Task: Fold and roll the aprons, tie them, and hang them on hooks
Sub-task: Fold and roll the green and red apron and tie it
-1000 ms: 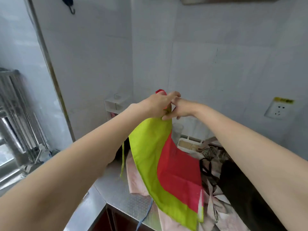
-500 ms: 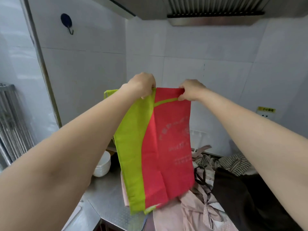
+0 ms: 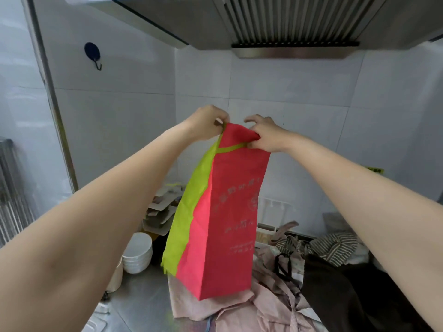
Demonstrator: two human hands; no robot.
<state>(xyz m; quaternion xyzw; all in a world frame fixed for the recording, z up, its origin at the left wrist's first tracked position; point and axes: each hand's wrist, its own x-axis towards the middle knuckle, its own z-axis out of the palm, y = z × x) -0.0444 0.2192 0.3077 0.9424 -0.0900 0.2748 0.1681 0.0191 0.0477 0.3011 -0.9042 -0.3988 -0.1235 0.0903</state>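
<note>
A red and lime-green apron (image 3: 223, 219) hangs folded lengthwise in the air above the steel counter. My left hand (image 3: 207, 122) pinches its top left corner. My right hand (image 3: 266, 135) grips the bunched top edge on the right. Faint printed text shows on the red panel. The lower end of the apron hangs just over a pink apron (image 3: 215, 305) lying on the counter. A dark blue wall hook (image 3: 93, 55) is fixed high on the left wall.
Striped apron (image 3: 335, 245) and dark apron (image 3: 335, 283) lie heaped on the counter (image 3: 134, 303) at right. Stacked white bowls (image 3: 139, 254) stand at left, trays behind them. A range hood (image 3: 287, 25) hangs overhead. A metal rack (image 3: 12, 192) is at far left.
Both hands have raised the apron and drawn closer together at its top. The apron has gone from spread wide to a narrower lengthwise fold, with the red side facing me.
</note>
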